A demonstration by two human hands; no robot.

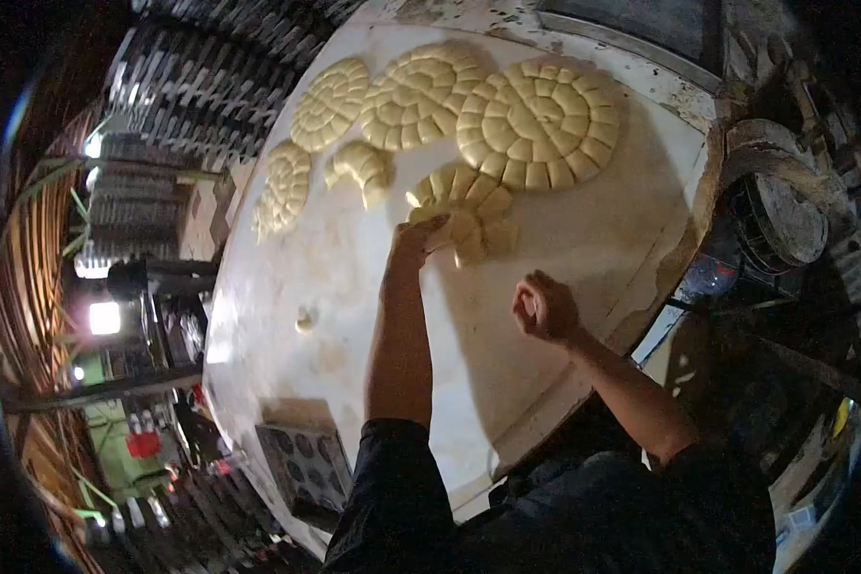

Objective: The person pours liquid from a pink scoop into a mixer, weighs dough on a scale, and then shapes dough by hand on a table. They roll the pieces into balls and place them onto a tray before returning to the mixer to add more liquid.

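Several coils of cut pale dough lie on the white table (564,230). The largest coil (536,124) is at the upper right, with a second coil (423,96) and a third (330,103) to its left. My left hand (423,239) touches the left side of a smaller, partly coiled dough piece (464,206) below them; its fingers are partly hidden against the dough. My right hand (545,306) is over the table to the lower right, its fingers curled and apart from the dough; whether anything is inside them does not show.
A curved dough strip (362,170) and a narrow coil (285,187) lie to the left. A small dough bit (304,320) sits further down. A tray with round hollows (306,464) rests at the table's lower left edge.
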